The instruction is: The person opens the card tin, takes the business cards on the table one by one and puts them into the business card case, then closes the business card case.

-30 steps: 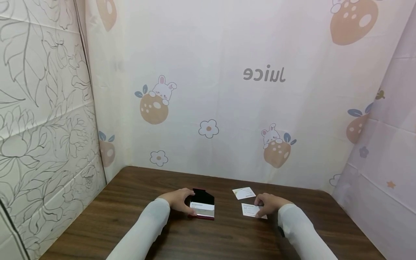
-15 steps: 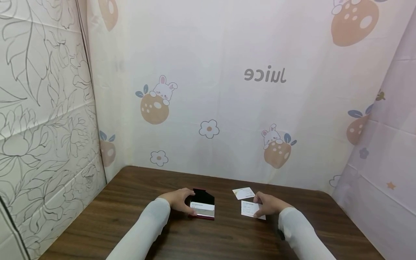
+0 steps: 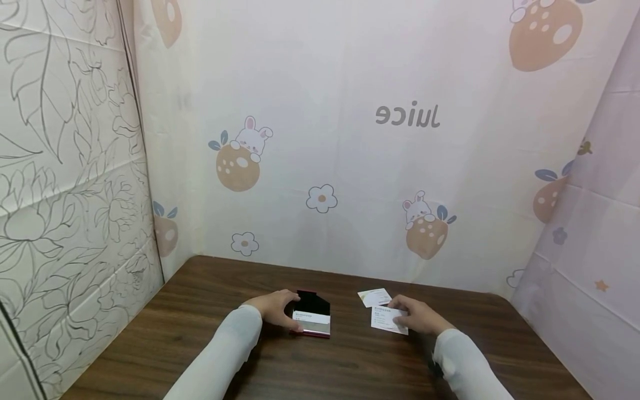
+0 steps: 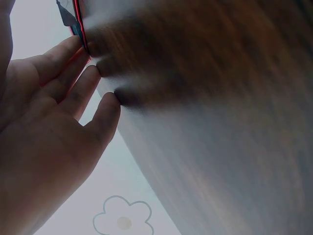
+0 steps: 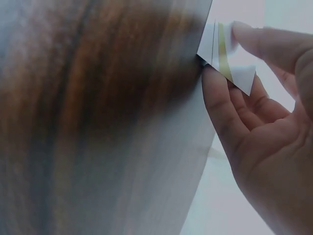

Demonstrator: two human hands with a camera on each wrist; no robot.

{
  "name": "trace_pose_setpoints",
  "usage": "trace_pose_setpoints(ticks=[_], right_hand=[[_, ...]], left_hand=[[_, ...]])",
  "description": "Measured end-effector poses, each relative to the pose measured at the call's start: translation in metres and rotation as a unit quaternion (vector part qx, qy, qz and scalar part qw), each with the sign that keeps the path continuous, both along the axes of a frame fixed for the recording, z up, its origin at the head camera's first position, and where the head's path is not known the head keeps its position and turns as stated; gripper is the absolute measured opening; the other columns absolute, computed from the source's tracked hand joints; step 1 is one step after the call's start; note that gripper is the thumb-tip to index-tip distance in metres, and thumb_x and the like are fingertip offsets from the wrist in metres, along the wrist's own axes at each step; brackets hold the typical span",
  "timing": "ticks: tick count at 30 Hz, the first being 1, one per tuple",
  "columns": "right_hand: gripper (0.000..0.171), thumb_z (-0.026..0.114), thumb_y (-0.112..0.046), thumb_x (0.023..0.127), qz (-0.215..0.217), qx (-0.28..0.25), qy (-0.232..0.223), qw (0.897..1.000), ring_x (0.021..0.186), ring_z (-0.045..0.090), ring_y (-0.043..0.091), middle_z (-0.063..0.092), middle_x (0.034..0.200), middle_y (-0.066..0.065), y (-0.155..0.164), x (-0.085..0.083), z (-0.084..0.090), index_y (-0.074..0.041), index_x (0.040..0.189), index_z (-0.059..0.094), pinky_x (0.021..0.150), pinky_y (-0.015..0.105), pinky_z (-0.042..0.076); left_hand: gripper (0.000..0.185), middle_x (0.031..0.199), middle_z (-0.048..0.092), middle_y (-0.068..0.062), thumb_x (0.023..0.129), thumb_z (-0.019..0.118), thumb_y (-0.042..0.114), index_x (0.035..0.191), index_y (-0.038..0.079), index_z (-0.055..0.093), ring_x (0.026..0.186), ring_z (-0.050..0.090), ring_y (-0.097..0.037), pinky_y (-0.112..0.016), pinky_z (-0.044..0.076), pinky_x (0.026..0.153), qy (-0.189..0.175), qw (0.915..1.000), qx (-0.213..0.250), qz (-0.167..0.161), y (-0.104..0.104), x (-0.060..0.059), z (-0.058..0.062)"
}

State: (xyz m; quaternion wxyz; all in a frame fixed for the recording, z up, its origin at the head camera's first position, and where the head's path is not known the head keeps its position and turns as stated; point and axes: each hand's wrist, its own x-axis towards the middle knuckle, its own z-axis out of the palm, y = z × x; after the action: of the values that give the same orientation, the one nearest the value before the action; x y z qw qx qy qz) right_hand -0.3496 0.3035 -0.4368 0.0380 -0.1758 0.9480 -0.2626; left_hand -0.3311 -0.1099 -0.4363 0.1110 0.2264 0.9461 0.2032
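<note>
My left hand (image 3: 272, 308) grips the left side of an open business card case (image 3: 314, 304), thumb at its near edge and fingers at the far side. The case has a black inside and a thin red edge, and a white card shows in its near part. In the left wrist view, the fingertips touch the edge of the case (image 4: 79, 24). My right hand (image 3: 421, 315) pinches a white printed business card (image 3: 384, 319) by its right side. The right wrist view shows this card (image 5: 239, 63) tilted between thumb and fingers, with a yellow-green stripe.
A second business card (image 3: 372, 296) lies just behind the held one, partly overlapped by it in the head view. Everything rests on a dark brown wooden table (image 3: 340, 366). Printed curtains (image 3: 340, 150) stand behind the table and at both sides.
My right hand has lifted the near edge of its card slightly and shifted it back towards the second card. The left hand and the card case have stayed put.
</note>
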Motion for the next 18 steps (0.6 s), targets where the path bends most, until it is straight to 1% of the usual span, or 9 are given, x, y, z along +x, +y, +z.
trace_pose_setpoints(ticks=[5, 12, 15, 18], right_hand=[[0.018, 0.069, -0.005, 0.092, 0.000, -0.025, 0.004, 1.000, 0.089, 0.057, 0.023, 0.064, 0.099, 0.002, 0.0024, 0.0025, -0.0009, -0.016, 0.106, 0.066, 0.080, 0.049, 0.049], [0.016, 0.066, -0.003, 0.093, 0.021, -0.042, 0.017, 0.999, 0.084, 0.056, 0.020, 0.062, 0.094, 0.001, 0.0020, 0.0022, -0.0031, -0.012, 0.106, 0.066, 0.074, 0.040, 0.049], [0.016, 0.064, -0.001, 0.093, 0.018, -0.044, 0.022, 0.999, 0.082, 0.055, 0.019, 0.061, 0.091, 0.000, 0.0001, 0.0020, -0.0047, -0.012, 0.106, 0.067, 0.072, 0.038, 0.047], [0.017, 0.064, -0.001, 0.093, 0.011, -0.044, 0.029, 0.999, 0.083, 0.054, 0.019, 0.061, 0.090, 0.001, -0.0042, 0.0030, -0.0042, -0.012, 0.106, 0.067, 0.073, 0.038, 0.046]], left_hand=[[0.084, 0.148, 0.047, -0.007, 0.078, 0.079, 0.057, 0.144, 0.013, 0.052, 0.135, 0.045, -0.027, -0.048, 0.040, 0.106, -0.002, 1.0000, -0.002, 0.005, 0.0008, 0.0022, 0.0008], [0.083, 0.148, 0.047, -0.008, 0.079, 0.079, 0.054, 0.144, 0.011, 0.052, 0.136, 0.044, -0.027, -0.048, 0.040, 0.107, 0.001, 1.0000, -0.003, 0.000, 0.0014, 0.0059, 0.0048], [0.082, 0.147, 0.047, -0.009, 0.079, 0.080, 0.053, 0.144, 0.010, 0.052, 0.136, 0.044, -0.028, -0.048, 0.040, 0.107, 0.004, 1.0000, -0.002, -0.001, 0.0013, 0.0067, 0.0053], [0.083, 0.147, 0.047, -0.009, 0.079, 0.080, 0.053, 0.144, 0.010, 0.052, 0.136, 0.044, -0.028, -0.049, 0.040, 0.107, 0.004, 1.0000, -0.002, -0.001, 0.0009, 0.0063, 0.0047]])
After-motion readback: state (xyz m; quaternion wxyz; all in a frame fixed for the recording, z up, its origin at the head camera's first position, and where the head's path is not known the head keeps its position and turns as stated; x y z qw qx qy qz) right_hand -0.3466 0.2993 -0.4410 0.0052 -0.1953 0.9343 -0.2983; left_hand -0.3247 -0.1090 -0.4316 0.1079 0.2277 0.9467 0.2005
